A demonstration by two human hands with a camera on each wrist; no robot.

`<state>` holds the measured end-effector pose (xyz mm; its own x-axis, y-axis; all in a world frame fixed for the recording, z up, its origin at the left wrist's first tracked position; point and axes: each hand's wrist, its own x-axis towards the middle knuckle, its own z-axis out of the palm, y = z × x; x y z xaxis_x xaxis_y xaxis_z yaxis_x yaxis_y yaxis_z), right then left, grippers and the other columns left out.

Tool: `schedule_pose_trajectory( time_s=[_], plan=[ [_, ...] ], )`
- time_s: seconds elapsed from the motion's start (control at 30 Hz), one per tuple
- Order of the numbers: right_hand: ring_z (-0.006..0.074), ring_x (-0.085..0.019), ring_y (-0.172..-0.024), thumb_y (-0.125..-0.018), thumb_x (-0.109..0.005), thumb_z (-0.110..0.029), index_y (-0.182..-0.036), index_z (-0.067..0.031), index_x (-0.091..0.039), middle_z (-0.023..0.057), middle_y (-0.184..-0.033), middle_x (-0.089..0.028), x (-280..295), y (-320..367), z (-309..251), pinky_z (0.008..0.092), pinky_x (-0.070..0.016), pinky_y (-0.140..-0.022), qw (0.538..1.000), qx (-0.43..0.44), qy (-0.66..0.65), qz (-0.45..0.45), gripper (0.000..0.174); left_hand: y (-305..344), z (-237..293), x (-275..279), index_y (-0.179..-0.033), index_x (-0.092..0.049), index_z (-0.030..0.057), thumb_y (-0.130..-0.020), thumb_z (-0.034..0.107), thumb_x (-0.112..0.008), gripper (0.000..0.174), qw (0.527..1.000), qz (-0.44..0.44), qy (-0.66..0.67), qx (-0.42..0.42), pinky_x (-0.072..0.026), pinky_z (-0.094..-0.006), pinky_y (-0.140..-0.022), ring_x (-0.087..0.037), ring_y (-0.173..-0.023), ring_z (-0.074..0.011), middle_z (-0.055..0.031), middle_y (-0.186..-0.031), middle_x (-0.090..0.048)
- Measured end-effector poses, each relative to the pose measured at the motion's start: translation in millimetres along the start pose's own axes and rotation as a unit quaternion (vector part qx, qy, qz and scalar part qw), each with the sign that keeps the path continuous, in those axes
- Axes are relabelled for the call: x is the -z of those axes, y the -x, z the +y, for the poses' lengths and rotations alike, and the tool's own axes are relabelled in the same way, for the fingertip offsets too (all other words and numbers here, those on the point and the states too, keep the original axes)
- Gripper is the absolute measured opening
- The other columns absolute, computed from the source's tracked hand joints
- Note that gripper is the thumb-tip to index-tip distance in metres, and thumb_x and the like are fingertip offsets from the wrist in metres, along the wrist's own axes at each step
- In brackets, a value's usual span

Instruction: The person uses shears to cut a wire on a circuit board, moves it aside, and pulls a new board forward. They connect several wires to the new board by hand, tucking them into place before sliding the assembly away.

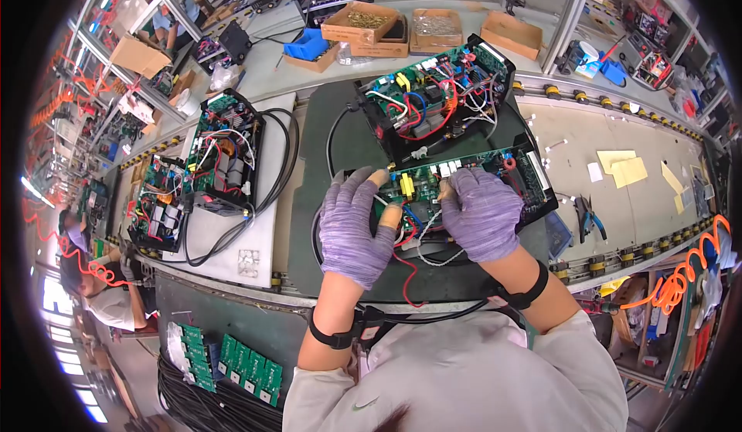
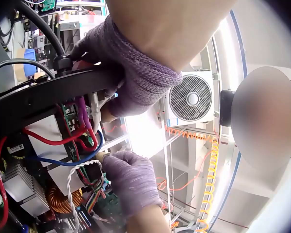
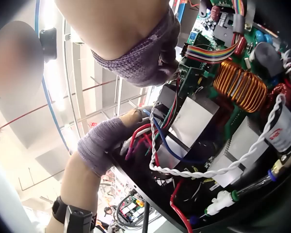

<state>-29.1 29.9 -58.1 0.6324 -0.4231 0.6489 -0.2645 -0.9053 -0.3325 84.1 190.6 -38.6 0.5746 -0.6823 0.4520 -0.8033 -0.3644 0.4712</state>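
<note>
An open power unit (image 1: 421, 185), with a green circuit board and bundled wires in a black housing, lies before me on a dark mat. My left hand (image 1: 355, 223), in a purple glove with bare thumb and index tips, grips the black end panel (image 2: 43, 92). Its thumb sits inside the edge, beside red and blue wires (image 3: 167, 141). My right hand (image 1: 483, 214) reaches over the board's middle, fingers bent down near the white connectors; I cannot tell what its fingertips pinch. A twisted white wire (image 3: 203, 172) loops across the unit, and a copper coil (image 3: 240, 86) shows nearby.
A second open unit (image 1: 440, 96) stands just behind. Two more units (image 1: 224, 154) with black cables sit on a white board at left. Pliers (image 1: 589, 219) and yellow paper (image 1: 622, 168) lie at right. Cardboard boxes (image 1: 510, 34) line the back; green boards (image 1: 251, 366) lie at front left.
</note>
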Motion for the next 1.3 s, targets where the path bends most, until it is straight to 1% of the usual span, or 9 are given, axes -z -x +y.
schedule_pose_trajectory(
  time_s=[0.17,0.2,0.33,0.47,0.6,0.97,1.1,1.17,1.3],
  plan=[
    [0.0311,-0.064,-0.069,-0.070,-0.078,-0.012,-0.081,-0.0075,-0.066,0.0117,-0.081,-0.063,11,-11,1,0.0407,-0.0506,-0.059,0.997,-0.064,-0.014,-0.031,0.017,-1,3,0,-0.120,-0.062,0.0066,-0.080,0.019,-0.069,0.042,1.000,-0.003,-0.004,0.002,-0.0398,-0.0468,-0.104,-0.051,-0.119,-0.0400,-0.0182,-0.125,-0.059],
    [0.0320,-0.065,-0.079,-0.066,-0.082,-0.014,-0.093,-0.0076,-0.068,0.0125,-0.093,-0.065,11,-12,3,0.0398,-0.0526,-0.066,0.994,-0.086,-0.041,-0.048,0.030,-1,3,-1,-0.120,-0.062,0.0066,-0.080,0.019,-0.069,0.042,1.000,-0.004,-0.006,0.003,-0.0398,-0.0469,-0.104,-0.051,-0.119,-0.0401,-0.0181,-0.125,-0.059],
    [0.0336,-0.064,-0.101,-0.065,-0.083,-0.017,-0.116,-0.0129,-0.064,0.0131,-0.103,-0.066,15,-27,-1,0.0387,-0.0530,-0.082,0.991,-0.101,-0.075,-0.053,0.054,0,3,-1,-0.120,-0.063,0.0074,-0.080,0.022,-0.070,0.043,1.000,-0.005,-0.018,0.010,-0.0399,-0.0470,-0.104,-0.051,-0.120,-0.0403,-0.0180,-0.126,-0.058],
    [0.0310,-0.064,-0.098,-0.068,-0.081,-0.021,-0.107,-0.0162,-0.069,0.0112,-0.103,-0.067,12,-34,10,0.0403,-0.0529,-0.081,0.984,-0.042,0.013,-0.170,0.041,1,-1,-3,-0.119,-0.063,0.0113,-0.077,0.026,-0.074,0.045,1.000,-0.002,-0.009,0.015,-0.0397,-0.0527,-0.102,-0.050,-0.119,-0.0440,-0.0159,-0.127,-0.058],
    [0.0283,-0.063,-0.098,-0.073,-0.075,-0.022,-0.102,-0.0128,-0.070,0.0088,-0.098,-0.065,14,-43,13,0.0405,-0.0511,-0.082,0.977,-0.020,-0.007,-0.211,0.030,0,0,-1,-0.118,-0.063,0.0077,-0.078,0.024,-0.072,0.043,1.000,0.001,-0.016,0.006,-0.0418,-0.0470,-0.101,-0.052,-0.116,-0.0399,-0.0181,-0.124,-0.059],
    [0.0298,-0.065,-0.089,-0.073,-0.073,-0.014,-0.102,-0.0116,-0.069,0.0084,-0.098,-0.065,8,-37,24,0.0394,-0.0534,-0.076,0.985,0.011,-0.006,-0.172,0.029,1,6,0,-0.114,-0.063,0.0088,-0.077,0.023,-0.073,0.041,0.999,0.020,-0.048,0.000,-0.0416,-0.0460,-0.101,-0.052,-0.116,-0.0387,-0.0176,-0.121,-0.060],
    [0.0308,-0.065,-0.087,-0.076,-0.071,-0.013,-0.106,-0.0118,-0.066,0.0096,-0.098,-0.064,44,-17,10,0.0407,-0.0534,-0.072,0.995,-0.019,-0.027,-0.089,0.030,24,33,3,-0.110,-0.064,0.0097,-0.075,0.027,-0.076,0.041,0.982,0.100,-0.143,-0.076,-0.0465,-0.0454,-0.089,-0.058,-0.104,-0.0353,-0.0119,-0.105,-0.063],
    [0.0310,-0.065,-0.084,-0.079,-0.069,-0.016,-0.103,-0.0119,-0.065,0.0122,-0.095,-0.064,58,-5,16,0.0420,-0.0524,-0.070,0.987,-0.054,0.004,-0.152,0.025,49,37,-16,-0.109,-0.064,0.0098,-0.074,0.030,-0.078,0.042,0.986,0.081,-0.118,-0.080,-0.0486,-0.0448,-0.082,-0.061,-0.097,-0.0320,-0.0080,-0.096,-0.063],
    [0.0318,-0.064,-0.079,-0.077,-0.071,-0.021,-0.093,-0.0107,-0.067,0.0134,-0.086,-0.063,63,11,24,0.0420,-0.0517,-0.067,0.972,-0.050,0.058,-0.221,0.019,56,62,-36,-0.105,-0.064,0.0065,-0.076,0.033,-0.077,0.042,0.980,0.031,-0.191,0.048,-0.0511,-0.0398,-0.062,-0.065,-0.074,-0.0267,-0.0075,-0.084,-0.063]
  ],
)
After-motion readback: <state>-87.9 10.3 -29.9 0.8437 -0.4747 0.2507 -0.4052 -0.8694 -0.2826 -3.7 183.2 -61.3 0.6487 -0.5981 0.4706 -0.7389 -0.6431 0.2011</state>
